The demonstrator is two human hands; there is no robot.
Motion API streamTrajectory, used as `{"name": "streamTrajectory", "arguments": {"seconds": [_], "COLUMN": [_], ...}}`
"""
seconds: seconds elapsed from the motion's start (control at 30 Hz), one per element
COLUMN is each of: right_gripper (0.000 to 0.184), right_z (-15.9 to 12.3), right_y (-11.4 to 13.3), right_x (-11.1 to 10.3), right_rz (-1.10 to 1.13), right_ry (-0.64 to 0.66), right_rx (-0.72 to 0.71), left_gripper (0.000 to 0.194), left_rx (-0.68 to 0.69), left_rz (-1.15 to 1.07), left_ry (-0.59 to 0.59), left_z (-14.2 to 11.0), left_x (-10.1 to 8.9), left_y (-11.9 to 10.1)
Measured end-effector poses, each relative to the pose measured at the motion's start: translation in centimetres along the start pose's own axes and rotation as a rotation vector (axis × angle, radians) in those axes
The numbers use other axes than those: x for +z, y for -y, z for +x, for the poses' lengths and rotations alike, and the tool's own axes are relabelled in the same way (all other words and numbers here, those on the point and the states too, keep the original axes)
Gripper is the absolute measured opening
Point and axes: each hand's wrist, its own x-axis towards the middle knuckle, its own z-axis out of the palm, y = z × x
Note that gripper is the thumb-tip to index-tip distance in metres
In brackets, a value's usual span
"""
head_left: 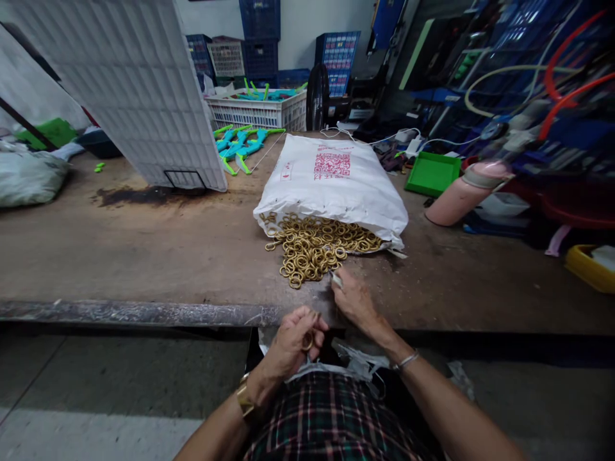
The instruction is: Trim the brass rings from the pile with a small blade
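Note:
My left hand [294,338] is closed around a gold-coloured ring [308,340] just in front of the table's edge. My right hand [354,296] is over the tabletop at the near right side of a heap of gold-coloured rings [307,256]. Its fingers are pinched together; a whitish patch and a small dark tip show at them, too small to name. The rings spill from the open mouth of a white sack [293,173] with red print, which lies flat on the table.
A white ribbed panel [144,96] stands on the wooden table [120,256] at left. Blue-and-green plastic parts [245,146] lie before a white crate [250,112]. At right are a green tray [433,173], a pink bottle [464,195] and a yellow tray [589,266].

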Motion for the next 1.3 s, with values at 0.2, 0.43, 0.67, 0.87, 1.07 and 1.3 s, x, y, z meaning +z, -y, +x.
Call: {"name": "streamTrajectory", "arguments": {"seconds": [0.2,0.43,0.67,0.87,1.07,1.3], "right_gripper": [0.028,0.021,0.018,0.019,0.02,0.021], "right_z": [3.7,5.0,3.8,1.7,0.7,0.4], "right_y": [-1.2,-0.5,-0.7,-1.0,-1.8,-1.8], "right_x": [0.3,0.6,0.3,-0.1,0.4,-0.3], "right_rz": [0.111,-0.027,-0.056,-0.074,-0.017,0.424], "right_ry": [-0.163,-0.116,-0.102,-0.041,-0.058,-0.118], "right_rx": [0.025,-0.009,-0.066,-0.161,-0.16,-0.032], "left_gripper": [0.022,0.019,0.024,0.025,0.03,0.031], "left_rx": [-0.036,-0.08,-0.071,-0.044,-0.073,-0.109], "left_rz": [-0.186,-0.305,-0.274,-0.241,-0.291,-0.25], "left_ry": [-0.078,-0.064,-0.079,-0.079,-0.071,-0.076], "left_z": [0.5,0.7,0.7,0.8,0.8,1.0], "left_x": [-0.7,-1.2,-1.4,-1.5,-1.5,-1.1], "left_y": [-0.1,-0.3,0.0,0.1,0.1,-0.1]}}
